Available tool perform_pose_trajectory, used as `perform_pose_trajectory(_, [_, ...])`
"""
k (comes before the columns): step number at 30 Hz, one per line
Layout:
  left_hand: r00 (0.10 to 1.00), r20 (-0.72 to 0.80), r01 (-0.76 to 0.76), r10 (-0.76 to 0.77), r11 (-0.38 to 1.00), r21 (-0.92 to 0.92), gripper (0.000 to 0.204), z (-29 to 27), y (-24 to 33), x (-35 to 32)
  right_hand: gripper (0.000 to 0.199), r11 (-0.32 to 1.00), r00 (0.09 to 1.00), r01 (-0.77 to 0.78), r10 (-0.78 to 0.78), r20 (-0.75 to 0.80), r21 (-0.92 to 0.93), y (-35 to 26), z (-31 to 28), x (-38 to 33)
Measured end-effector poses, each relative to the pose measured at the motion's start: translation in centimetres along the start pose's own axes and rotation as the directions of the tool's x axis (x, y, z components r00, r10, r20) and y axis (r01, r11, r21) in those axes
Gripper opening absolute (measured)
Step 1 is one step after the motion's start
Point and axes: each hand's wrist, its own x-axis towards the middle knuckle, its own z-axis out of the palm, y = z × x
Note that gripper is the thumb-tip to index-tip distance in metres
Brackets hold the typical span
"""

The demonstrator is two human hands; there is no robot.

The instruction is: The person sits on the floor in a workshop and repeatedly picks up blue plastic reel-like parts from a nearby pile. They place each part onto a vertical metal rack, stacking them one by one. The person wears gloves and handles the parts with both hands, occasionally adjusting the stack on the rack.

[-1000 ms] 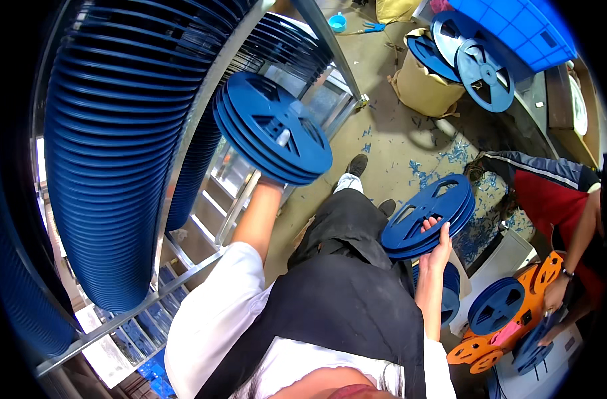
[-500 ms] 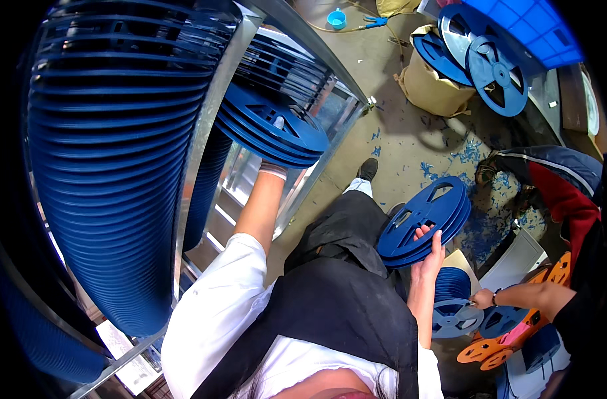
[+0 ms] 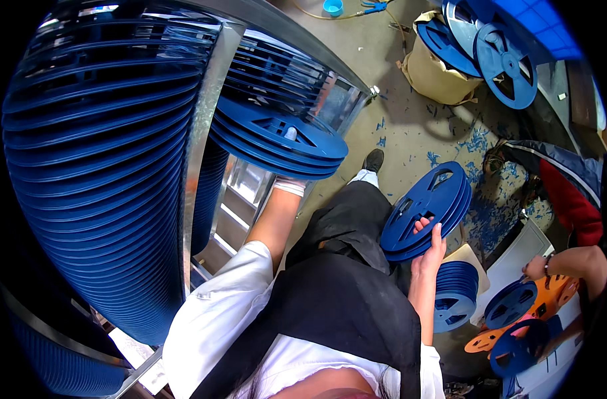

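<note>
A short stack of blue plastic reels (image 3: 317, 149) rests on my left hand (image 3: 290, 185), partly inside the metal rack. A light-coloured fingertip pokes up through a window in the top reel; the other fingers are hidden under the stack. The reels lie nearly flat, tipped a little. On my right, several more blue reels (image 3: 420, 216) are held together at a slant by my right hand (image 3: 431, 249). Its fingers go into a window of the near reel, and the thumb is against the edge.
Tall rows of blue reels (image 3: 111, 179) fill the metal-framed rack (image 3: 207, 133) on the left. A sack (image 3: 443, 76) with reels stands at the far right, and blue scraps (image 3: 476, 139) litter the floor. At right, a co-worker's hand (image 3: 535, 267) is near blue and orange reels (image 3: 480, 340).
My left hand and its reels have shifted right, slightly out from the rack. The right-hand stack has tilted up a little more. The co-worker's hand has moved away from the grey-blue reel.
</note>
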Motion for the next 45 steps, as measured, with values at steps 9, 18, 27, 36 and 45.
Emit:
perform_pose_trajectory(9, [1.000, 0.028, -0.003, 0.004, 0.999, -0.035, 0.064, 1.9, 0.6, -1.5, 0.038, 1.000, 1.000, -0.020, 0.020, 0.001, -0.017, -0.8, -1.2, -0.7])
perform_pose_trajectory(18, [0.968, 0.091, -0.244, 0.232, 0.957, 0.156, 0.057, -7.6, 3.9, 6.4, 0.038, 0.999, 1.000, -0.003, 0.003, 0.009, -0.053, -0.5, -1.2, -0.8])
perform_pose_trajectory(27, [0.962, -0.015, -0.271, 0.272, 0.961, 0.061, 0.062, -7.7, 4.4, 9.5, 0.036, 0.999, 1.000, -0.003, 0.003, -0.002, -0.049, -0.1, -1.2, -1.3])
perform_pose_trajectory(36, [0.960, -0.087, -0.268, 0.268, 0.963, 0.003, 0.054, -8.2, 4.5, 9.6, 0.038, 0.986, 0.987, 0.160, -0.159, 0.015, -0.054, -0.4, -2.6, -2.1])
perform_pose_trajectory(45, [0.921, -0.358, -0.114, 0.152, 0.986, 0.123, 0.072, -6.5, 0.2, 1.1, 0.050, 0.921, 0.897, 0.204, -0.312, 0.312, 0.333, -5.7, -7.8, -4.2])
